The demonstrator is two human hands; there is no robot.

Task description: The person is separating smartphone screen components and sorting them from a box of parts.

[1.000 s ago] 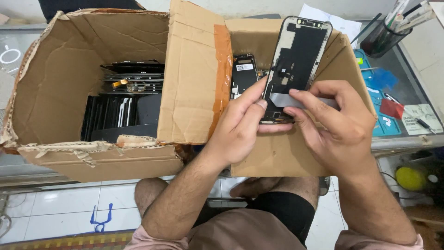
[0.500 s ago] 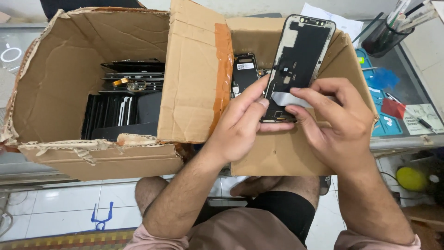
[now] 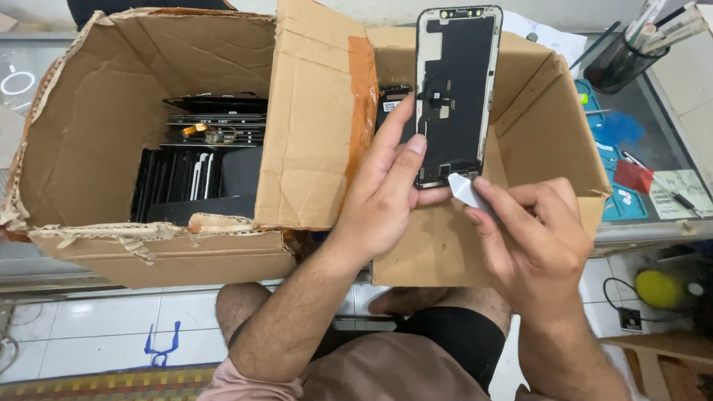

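My left hand (image 3: 390, 189) holds a black phone screen panel (image 3: 454, 89) upright by its lower left edge, back side towards me, above the right cardboard box (image 3: 549, 111). My right hand (image 3: 531, 234) pinches a small white tab (image 3: 466, 189) at the panel's bottom edge. The left cardboard box (image 3: 96, 126) holds several more black screen panels (image 3: 197, 167), stacked and standing on edge. A tall cardboard flap (image 3: 316, 111) stands between the two boxes.
A blue work mat (image 3: 620, 160) with small tools and a red piece lies at the right. A dark cup of tools (image 3: 620, 63) stands at the far right. A yellow round object (image 3: 657, 288) and a cable lie on the tiled floor. My knees are below.
The screen panel has turned from tilted to upright and risen. My right hand has slid down from the panel's lower part and now pulls the white tab away from its bottom edge.
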